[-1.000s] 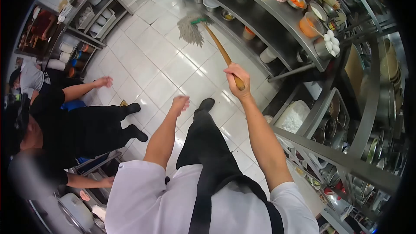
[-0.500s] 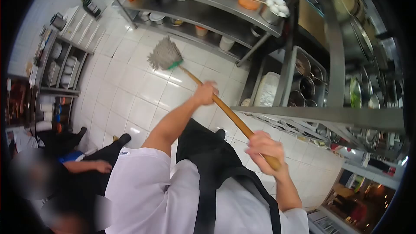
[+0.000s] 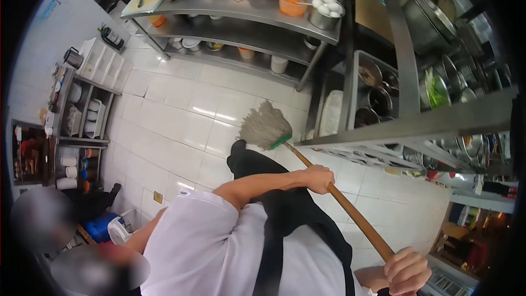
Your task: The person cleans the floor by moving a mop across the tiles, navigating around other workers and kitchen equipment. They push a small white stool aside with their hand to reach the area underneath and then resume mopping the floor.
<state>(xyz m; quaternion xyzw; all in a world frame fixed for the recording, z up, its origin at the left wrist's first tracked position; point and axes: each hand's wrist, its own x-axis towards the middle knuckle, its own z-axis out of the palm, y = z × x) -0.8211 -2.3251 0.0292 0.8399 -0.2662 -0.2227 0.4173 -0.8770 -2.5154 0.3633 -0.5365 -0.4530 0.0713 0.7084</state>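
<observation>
A mop with a grey string head [image 3: 266, 126] and a green clamp rests on the white floor tiles, just past my dark shoe. Its wooden handle [image 3: 359, 216] slants down to the right across my front. My left hand [image 3: 318, 178] is wrapped round the handle's lower part, nearer the mop head. Near the upper end of the handle, my right hand [image 3: 406, 271] is closed with its fingers curled over the wood.
A steel table [image 3: 211, 3] at the back carries a pot of eggs [image 3: 326, 13] and an orange tub [image 3: 292, 3]. Steel shelving [image 3: 411, 123] with pans stands close on the right. Two people are at lower left, beside a shelf unit [image 3: 76, 111].
The mop head has swept right and closer to my feet. Both hands have shifted right and down with the handle, still gripping it. My view has also turned slightly.
</observation>
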